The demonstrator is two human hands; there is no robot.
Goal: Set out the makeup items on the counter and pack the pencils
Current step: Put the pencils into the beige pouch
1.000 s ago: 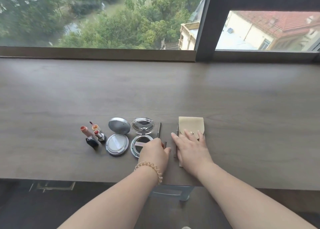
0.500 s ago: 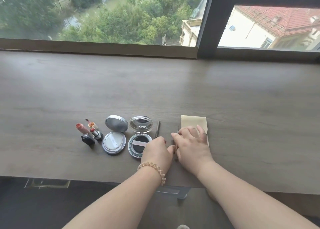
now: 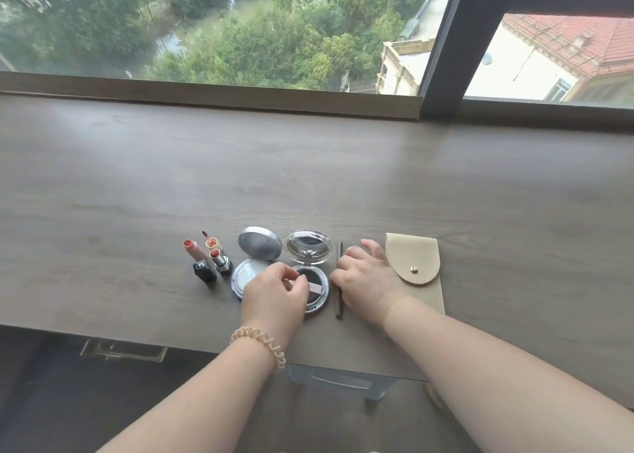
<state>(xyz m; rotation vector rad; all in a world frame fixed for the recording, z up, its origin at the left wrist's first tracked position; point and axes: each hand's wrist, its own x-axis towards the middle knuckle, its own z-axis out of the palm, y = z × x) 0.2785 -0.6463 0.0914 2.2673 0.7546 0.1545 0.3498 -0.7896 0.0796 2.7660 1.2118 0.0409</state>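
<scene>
Head view. A row of makeup items is laid out on the grey-brown wood-grain counter (image 3: 343, 178), near its front edge. From left: three uncapped lipsticks (image 3: 209, 258) standing upright in a cluster; an open round silver compact (image 3: 252, 264); an open clear-lidded round compact with a dark pan (image 3: 308, 270); one slim brown makeup pencil (image 3: 339, 281) lying near-to-far; a flat beige pouch with a rounded flap and metal snap (image 3: 413, 264) at the right end, flap closed.

The left hand (image 3: 274, 298) is held over the dark compact, thumb and forefinger pinched on a small pale pink strip. The right hand (image 3: 363, 277) rests between pencil and pouch, fingers loosely curled. Its knuckles lie against the pencil, but whether anything is gripped cannot be told. Only one pencil is seen clearly; others may be hidden under the hand.

Handling, judged: the pencil is light, stiff and smooth, so it is likely to roll. It is best pinched at mid-shaft. The pouch is soft and limp; its mouth should be held open while the pencil is slid in tip-last.
</scene>
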